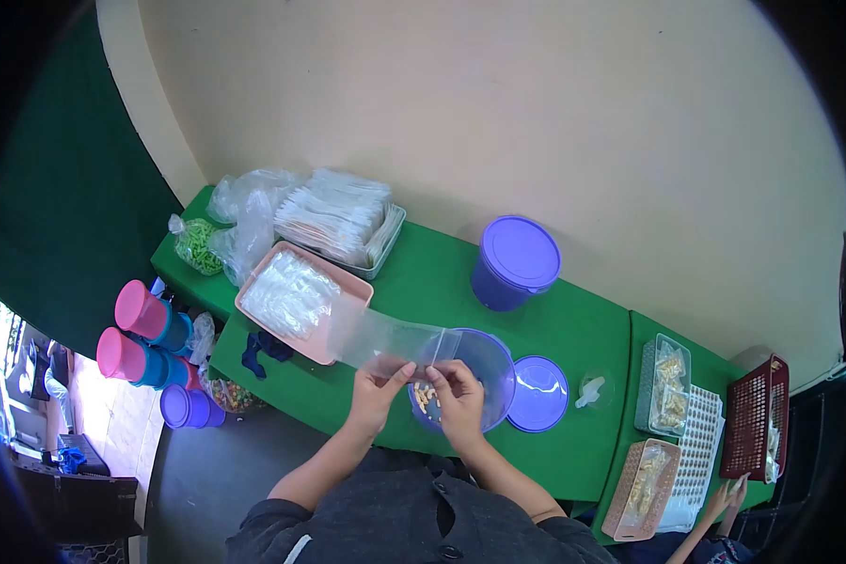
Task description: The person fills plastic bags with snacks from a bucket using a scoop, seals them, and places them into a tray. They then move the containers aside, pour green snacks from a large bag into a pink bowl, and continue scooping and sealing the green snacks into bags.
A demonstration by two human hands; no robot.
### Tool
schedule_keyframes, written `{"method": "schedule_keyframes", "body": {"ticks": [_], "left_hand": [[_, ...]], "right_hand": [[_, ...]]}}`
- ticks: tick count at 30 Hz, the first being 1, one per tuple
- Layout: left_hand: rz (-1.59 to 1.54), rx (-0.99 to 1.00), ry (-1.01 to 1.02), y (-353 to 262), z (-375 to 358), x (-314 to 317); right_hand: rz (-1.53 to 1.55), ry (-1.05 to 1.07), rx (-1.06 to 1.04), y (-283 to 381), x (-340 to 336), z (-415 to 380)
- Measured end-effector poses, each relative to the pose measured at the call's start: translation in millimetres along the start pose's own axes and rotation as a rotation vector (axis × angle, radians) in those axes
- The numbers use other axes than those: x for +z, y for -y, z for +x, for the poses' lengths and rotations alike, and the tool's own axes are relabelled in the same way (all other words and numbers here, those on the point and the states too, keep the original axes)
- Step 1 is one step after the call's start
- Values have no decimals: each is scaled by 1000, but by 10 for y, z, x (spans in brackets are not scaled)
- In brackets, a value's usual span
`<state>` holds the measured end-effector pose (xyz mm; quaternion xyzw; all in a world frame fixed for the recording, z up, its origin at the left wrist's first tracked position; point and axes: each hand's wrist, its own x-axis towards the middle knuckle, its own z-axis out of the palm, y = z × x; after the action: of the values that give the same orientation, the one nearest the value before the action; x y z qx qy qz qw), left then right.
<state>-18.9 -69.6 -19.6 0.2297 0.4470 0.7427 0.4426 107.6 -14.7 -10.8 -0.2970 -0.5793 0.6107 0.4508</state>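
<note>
A clear flat plastic bag (385,336) is stretched between my two hands, above an open purple bucket (500,362). My left hand (382,390) pinches the bag's lower edge on the left. On the right, my right hand (458,395) pinches it near the end with the seal strip. Small pale pieces (426,402) show inside the bucket, partly hidden by my right hand. The round purple lid (538,395) lies on the green table (583,376) just right of the bucket. To the left, a pink tray (355,293) holds a stack of clear bags (291,293).
A closed purple bucket (515,263) stands behind. White packets (333,216) fill a basket at back left. Baskets (667,385) of filled bags and a dark red basket (755,418) are at right, near a co-worker's hands (727,495). Pink and teal buckets (141,310) stand left.
</note>
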Motion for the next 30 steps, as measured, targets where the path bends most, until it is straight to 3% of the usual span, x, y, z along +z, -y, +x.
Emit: {"method": "schedule_keyframes", "body": {"ticks": [5, 6, 8, 10, 11, 13, 15, 17, 18, 20, 28, 30], "left_hand": [[65, -132, 74, 156, -37, -191], [64, -137, 79, 182, -8, -240], [382, 198, -123, 198, 98, -360], [621, 227, -346, 157, 318, -864], [621, 233, -338, -5, 326, -829], [966, 758, -283, -506, 175, -656], [1044, 736, 40, -629, 11, -316], [1402, 789, 395, -570, -70, -71], [1402, 797, 383, -452, -51, -13], [963, 913, 665, -154, 19, 26], [880, 962, 537, -43, 41, 91], [922, 951, 534, -89, 8, 133]], "right_hand": [[-6, -76, 63, 177, -66, -30], [-64, -67, -5, 183, -108, -25], [-119, -58, -78, 211, -222, -31], [-200, -94, -110, 260, -373, -37], [-219, -111, -109, 336, -407, -40], [-290, -23, -60, 451, -476, -43], [-356, 77, -3, 440, -449, -65], [-406, 200, 62, 348, -357, -99], [-408, 209, 52, 372, -305, -110], [-397, 306, 149, 463, -246, -155], [-355, 240, 72, 389, -368, -215], [-690, 173, -152, 493, -328, -218]]}}
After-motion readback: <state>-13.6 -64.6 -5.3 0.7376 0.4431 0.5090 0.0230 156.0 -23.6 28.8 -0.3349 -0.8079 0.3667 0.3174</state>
